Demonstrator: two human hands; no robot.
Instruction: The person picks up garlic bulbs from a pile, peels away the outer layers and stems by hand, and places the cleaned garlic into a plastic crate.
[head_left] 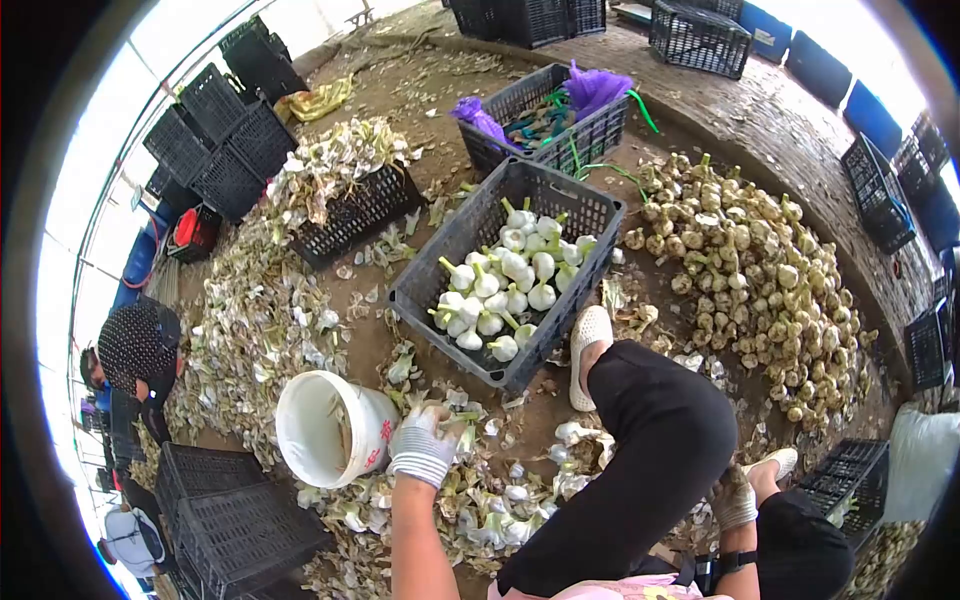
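"While the left hand (425, 440) is by the white bucket (372, 425), does its grip pinch anything?"

"It looks a bit curled in its glove, but it is hard to tell what it pinches, if anything."

"And the right hand (735, 500)?"

"That one is down between the legs (650, 430), partly hidden, so its grip can't be told either."

"Where is the garlic?"

"White bulbs (514, 265) lie in the grey crate (450, 350) up front. A big heap of brown bulbs (750, 280) is off to the right. Dry peels (510, 510) lie near the bucket."

"Which step is it?"

"Cleaning bulbs, it seems, with lots of brown ones left. The next move seems to call for a firm but gentle hold on one bulb."
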